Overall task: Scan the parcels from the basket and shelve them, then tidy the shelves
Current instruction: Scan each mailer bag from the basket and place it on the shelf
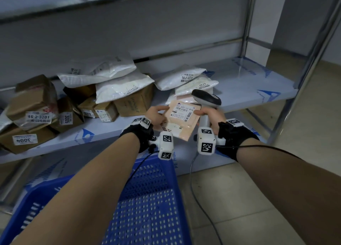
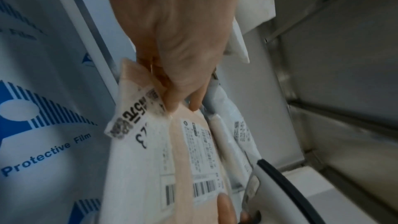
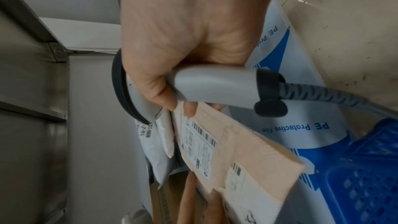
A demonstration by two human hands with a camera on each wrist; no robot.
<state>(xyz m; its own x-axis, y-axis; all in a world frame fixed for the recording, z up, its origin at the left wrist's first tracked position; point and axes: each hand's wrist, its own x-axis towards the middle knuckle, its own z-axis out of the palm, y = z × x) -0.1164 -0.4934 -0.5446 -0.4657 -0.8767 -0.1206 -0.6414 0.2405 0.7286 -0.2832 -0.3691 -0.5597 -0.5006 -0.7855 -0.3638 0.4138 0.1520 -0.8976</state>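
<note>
a: where's the pink parcel?
b: above the blue basket, label up, long axis tilted toward the shelf
a: hands?
b: left hand pinches its edge; right hand wraps the scanner, thumb on the parcel; tiled floor beside the basket

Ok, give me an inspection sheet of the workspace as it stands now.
Surface: shelf under blue-printed protective film.
Job's things: pink parcel held over the shelf edge; blue basket below.
Clutter: brown boxes and white mailers piled on the shelf.
Grip: left hand holds the parcel; right hand grips the scanner, thumb on the parcel.
Cables: scanner cable trails to the floor.
Surroundings: tiled floor, metal uprights.
</note>
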